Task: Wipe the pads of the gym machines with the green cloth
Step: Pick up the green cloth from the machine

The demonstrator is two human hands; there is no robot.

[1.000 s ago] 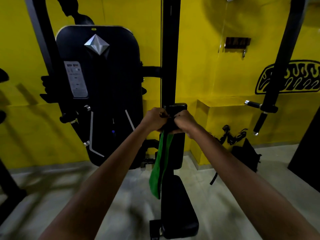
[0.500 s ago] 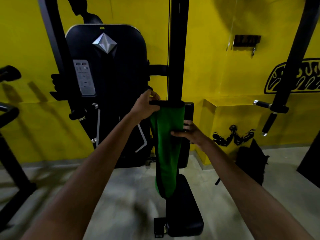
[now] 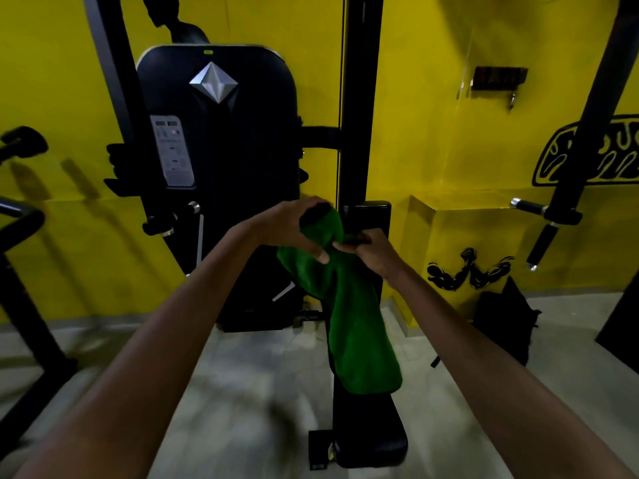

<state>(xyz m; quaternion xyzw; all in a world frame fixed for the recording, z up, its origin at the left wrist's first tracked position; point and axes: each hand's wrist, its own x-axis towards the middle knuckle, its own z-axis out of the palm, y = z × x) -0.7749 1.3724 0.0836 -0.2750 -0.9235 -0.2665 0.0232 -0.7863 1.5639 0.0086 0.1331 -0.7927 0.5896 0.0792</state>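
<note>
The green cloth [image 3: 356, 316] hangs in a long fold in front of the machine's black back pad [image 3: 371, 219]. My left hand [image 3: 294, 226] grips the cloth's top end, thumb lying across the fabric. My right hand [image 3: 370, 252] pinches the cloth just to the right, close against the back pad. The black seat pad [image 3: 370, 430] lies below, its upper part hidden by the hanging cloth. Both forearms reach in from the bottom of the view.
A black weight-stack cover [image 3: 224, 174] with a silver diamond stands at left against the yellow wall. A black upright post [image 3: 359, 98] rises behind the pad. Handles [image 3: 543, 216] jut out at right, a black bag [image 3: 501, 319] sits on the floor, and a dark frame [image 3: 20, 257] stands at left.
My hands came off the top of the back pad and drew together; the cloth, spread down the pad half a second ago, is now bunched and swung to the right.
</note>
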